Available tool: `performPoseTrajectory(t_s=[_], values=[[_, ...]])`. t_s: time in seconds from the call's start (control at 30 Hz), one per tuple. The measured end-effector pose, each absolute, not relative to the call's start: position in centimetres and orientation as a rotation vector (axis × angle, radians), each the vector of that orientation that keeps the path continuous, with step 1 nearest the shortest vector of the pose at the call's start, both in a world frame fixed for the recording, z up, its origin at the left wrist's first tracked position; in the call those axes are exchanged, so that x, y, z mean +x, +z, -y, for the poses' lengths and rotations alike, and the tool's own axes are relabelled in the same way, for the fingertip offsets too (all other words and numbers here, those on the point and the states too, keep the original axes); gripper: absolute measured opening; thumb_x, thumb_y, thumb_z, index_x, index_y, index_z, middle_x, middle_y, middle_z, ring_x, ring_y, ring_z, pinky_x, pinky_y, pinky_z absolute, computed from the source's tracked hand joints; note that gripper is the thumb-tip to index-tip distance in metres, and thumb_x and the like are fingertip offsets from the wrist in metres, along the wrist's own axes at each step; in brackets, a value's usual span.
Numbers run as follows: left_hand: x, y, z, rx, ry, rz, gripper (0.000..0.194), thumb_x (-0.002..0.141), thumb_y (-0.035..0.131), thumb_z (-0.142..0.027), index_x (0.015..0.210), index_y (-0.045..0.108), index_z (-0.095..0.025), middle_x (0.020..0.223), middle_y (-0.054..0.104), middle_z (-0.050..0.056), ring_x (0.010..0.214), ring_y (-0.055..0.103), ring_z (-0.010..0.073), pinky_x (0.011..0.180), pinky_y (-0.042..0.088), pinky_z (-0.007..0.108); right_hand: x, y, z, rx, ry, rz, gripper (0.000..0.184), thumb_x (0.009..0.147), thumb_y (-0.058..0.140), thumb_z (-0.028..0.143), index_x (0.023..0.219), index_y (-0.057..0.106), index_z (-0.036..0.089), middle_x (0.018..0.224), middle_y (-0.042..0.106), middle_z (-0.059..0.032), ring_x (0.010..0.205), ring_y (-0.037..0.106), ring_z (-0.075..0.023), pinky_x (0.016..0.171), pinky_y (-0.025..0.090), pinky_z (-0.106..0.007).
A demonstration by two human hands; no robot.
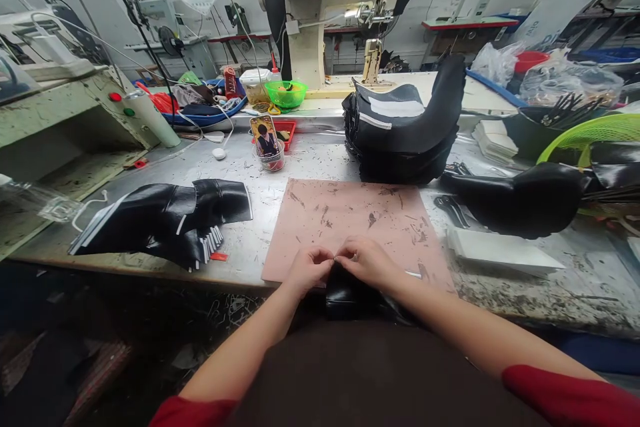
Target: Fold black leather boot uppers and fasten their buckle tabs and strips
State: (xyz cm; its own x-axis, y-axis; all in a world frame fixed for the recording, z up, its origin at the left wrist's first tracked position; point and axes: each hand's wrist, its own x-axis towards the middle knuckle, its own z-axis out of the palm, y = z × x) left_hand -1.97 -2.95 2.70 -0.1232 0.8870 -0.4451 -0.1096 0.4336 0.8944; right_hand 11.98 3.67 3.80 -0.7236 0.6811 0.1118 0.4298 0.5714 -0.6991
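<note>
My left hand (311, 268) and my right hand (367, 260) meet at the front edge of a pinkish board (345, 210). Between them, thumbs and fingers of both pinch the upper edge of a shiny black leather piece (345, 297), which hangs down toward my lap. Most of that piece lies below the hands, against a dark apron (380, 373). A thin light strip (414, 274) rests on the board beside my right wrist. To the left lies a stack of black leather pieces (165, 213) with white edges.
Behind the board stands a tall pile of curved black leather pieces (400, 140), with a sewing machine (305, 47) beyond. White sheets (500, 250) and another black leather piece (530, 203) lie right. A phone (265, 137) leans in a small tub at the back.
</note>
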Motion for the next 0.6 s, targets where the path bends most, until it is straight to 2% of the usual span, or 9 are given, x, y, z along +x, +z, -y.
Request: performPoseTrajectory(t_s=[0.3,0.47,0.6], values=[[-1.54,2.98,3.09,0.74,1.03,-1.444,0.018,0.053,0.066,-0.026,0.06,0.056,-0.014,0.042,0.046,-0.007,0.036,0.038,0.0038,0.033,0.028,0.015,11.93,3.33,-3.06,-0.849,0.674,2.478,0.012,0.066,0.053,0.009,0.06,0.06,0.018,0.065,0.061,-0.0033,0.063,0.055,-0.0153,0.061,0.042,-0.026],[-1.65,3.1,3.18,0.726,1.036,-1.402,0.024,0.051,0.069,-0.031,0.061,0.057,-0.013,0.044,0.048,-0.006,0.038,0.041,0.0048,0.037,0.031,0.017,12.41,3.77,-3.48,-0.838,1.007,2.374,0.013,0.068,0.054,0.01,0.061,0.061,0.018,0.064,0.061,-0.0003,0.06,0.055,-0.0115,0.057,0.041,-0.022],[-1.75,3.03,3.21,0.724,1.039,-1.391,0.027,0.049,0.071,-0.033,0.061,0.057,-0.012,0.047,0.052,-0.004,0.041,0.045,0.0057,0.04,0.034,0.017,12.63,3.59,-3.72,-0.869,1.116,2.323,0.007,0.07,0.059,0.019,0.063,0.062,0.018,0.064,0.061,0.0,0.059,0.055,-0.0114,0.056,0.042,-0.022]])
